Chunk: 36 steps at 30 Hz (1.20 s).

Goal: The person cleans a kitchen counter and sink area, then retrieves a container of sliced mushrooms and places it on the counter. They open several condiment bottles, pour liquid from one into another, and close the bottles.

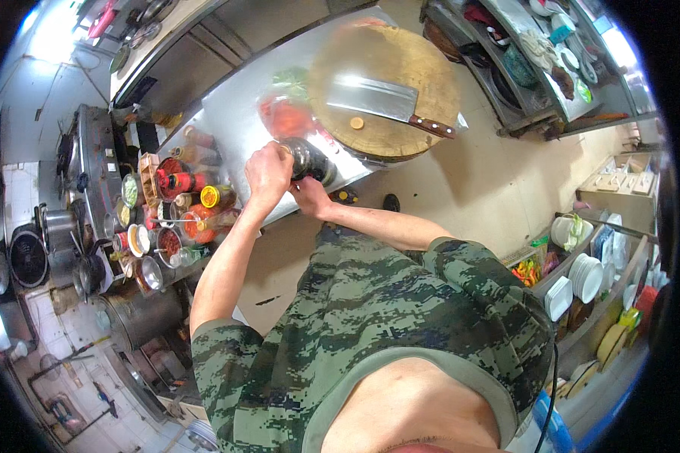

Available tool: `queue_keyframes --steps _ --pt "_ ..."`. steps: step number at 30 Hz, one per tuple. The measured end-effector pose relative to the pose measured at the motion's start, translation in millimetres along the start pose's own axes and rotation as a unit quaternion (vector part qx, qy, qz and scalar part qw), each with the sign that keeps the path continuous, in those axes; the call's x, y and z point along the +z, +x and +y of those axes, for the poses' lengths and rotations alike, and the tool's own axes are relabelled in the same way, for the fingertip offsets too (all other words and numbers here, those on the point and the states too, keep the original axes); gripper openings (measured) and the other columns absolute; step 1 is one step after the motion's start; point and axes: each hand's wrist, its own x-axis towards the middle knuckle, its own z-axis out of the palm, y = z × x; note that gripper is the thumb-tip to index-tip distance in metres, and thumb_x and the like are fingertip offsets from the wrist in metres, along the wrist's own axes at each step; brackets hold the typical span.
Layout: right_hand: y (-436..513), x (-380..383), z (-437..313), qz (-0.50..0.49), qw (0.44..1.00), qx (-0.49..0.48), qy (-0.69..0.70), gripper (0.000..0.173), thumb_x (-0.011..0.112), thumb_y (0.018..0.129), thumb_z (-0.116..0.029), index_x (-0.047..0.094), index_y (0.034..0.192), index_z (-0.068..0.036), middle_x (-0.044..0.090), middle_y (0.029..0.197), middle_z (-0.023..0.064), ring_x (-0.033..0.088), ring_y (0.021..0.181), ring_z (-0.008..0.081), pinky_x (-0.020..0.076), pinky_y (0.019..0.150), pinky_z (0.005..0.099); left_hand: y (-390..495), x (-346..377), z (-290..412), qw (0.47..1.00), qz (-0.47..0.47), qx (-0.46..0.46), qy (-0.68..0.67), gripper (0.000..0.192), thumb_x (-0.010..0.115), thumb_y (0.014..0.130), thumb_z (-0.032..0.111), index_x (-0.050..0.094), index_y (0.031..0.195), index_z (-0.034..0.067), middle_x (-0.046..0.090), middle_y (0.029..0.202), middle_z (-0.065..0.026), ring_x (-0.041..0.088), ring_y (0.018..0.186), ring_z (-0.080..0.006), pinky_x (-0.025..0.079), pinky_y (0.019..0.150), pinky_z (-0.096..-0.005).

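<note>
A dark glass jar (315,161) lies tilted over the near edge of the metal worktable (239,122). My left hand (269,173) is closed around its lid end. Lower down, my right hand (311,196) grips the jar's near side; the fingers are partly hidden. Just beyond the jar is a blurred red item (286,117), perhaps bagged, with something green and leafy (290,81) behind it. To the right, a cleaver (377,97) with a wooden handle rests on a round wooden chopping block (396,139). A small tan disc (356,123) sits on the block near the blade.
Seasoning jars, bowls and bottles crowd the counter at left, including a yellow-lidded jar (210,196) and a bowl of red chilli (169,242). A metal shelf (513,107) stands at upper right. White plates (586,277) fill a rack at lower right.
</note>
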Motion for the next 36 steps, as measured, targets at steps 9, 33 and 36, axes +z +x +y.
queue_keyframes --steps 9,33,36 --pt "-7 36 16 -0.011 0.982 -0.068 -0.179 0.017 0.056 0.084 -0.018 0.065 0.088 -0.004 0.062 0.070 0.0165 0.060 0.062 0.0311 0.0451 0.056 0.0460 -2 3 -7 0.789 -0.092 -0.259 -0.550 0.020 0.063 0.082 0.000 0.057 0.064 0.004 0.053 0.057 -0.0023 0.046 0.044 -0.0103 0.031 0.039 -0.0248" --pt "67 -111 -45 -0.170 0.956 -0.239 0.023 0.064 0.077 0.065 -0.016 0.054 0.122 0.000 0.058 0.119 0.0179 0.054 0.116 0.0333 0.0429 0.100 0.0415 8 8 -25 0.942 -0.260 -0.057 -0.203 0.036 0.070 0.081 0.031 0.072 0.075 -0.005 0.067 0.061 -0.0143 0.064 0.050 -0.0190 0.053 0.052 -0.0346" --pt "86 -86 -30 -0.288 0.927 -0.213 0.110 0.041 0.072 0.061 -0.004 0.062 0.101 -0.002 0.063 0.089 0.0109 0.058 0.089 0.0245 0.0456 0.082 0.0371 7 2 -22 0.973 -0.215 0.030 -0.082 0.053 0.064 0.080 0.047 0.071 0.080 -0.005 0.065 0.069 -0.0270 0.068 0.067 -0.0363 0.054 0.065 -0.0455"
